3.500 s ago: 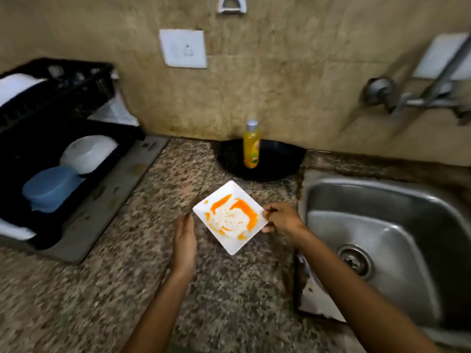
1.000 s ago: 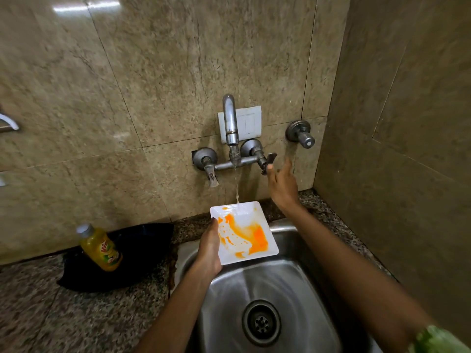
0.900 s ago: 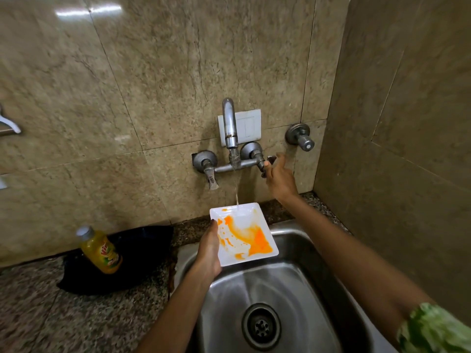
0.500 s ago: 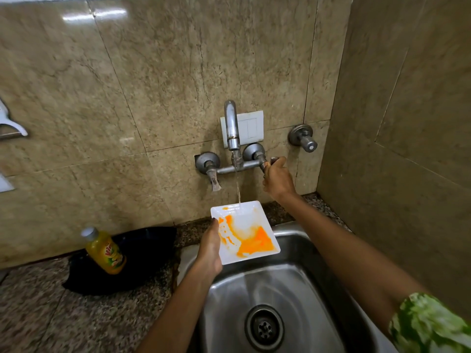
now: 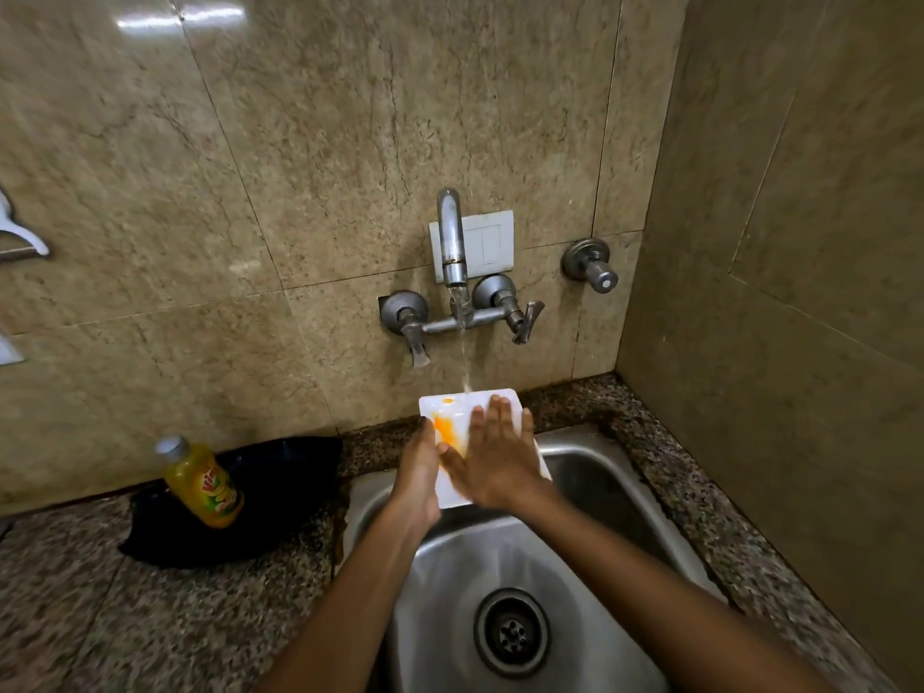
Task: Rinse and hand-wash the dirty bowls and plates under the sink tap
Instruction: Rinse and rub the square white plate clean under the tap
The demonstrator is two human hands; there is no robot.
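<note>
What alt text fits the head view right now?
Over a steel sink, the left hand grips a square white plate smeared orange while the right hand lies flat on it under the running tap. A yellow bottle stands left.

White plate [image 5: 452, 410] orange-smeared; yellow bottle [image 5: 202, 485]; speckled granite counter [image 5: 150, 617]; beige marbled tiles [image 5: 350, 117]

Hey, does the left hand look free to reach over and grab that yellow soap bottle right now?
Probably not yet. The left hand grips the white plate at its left edge under the running tap, so it would have to let go first. The yellow bottle stands to its left on the counter, with nothing between them.
</note>
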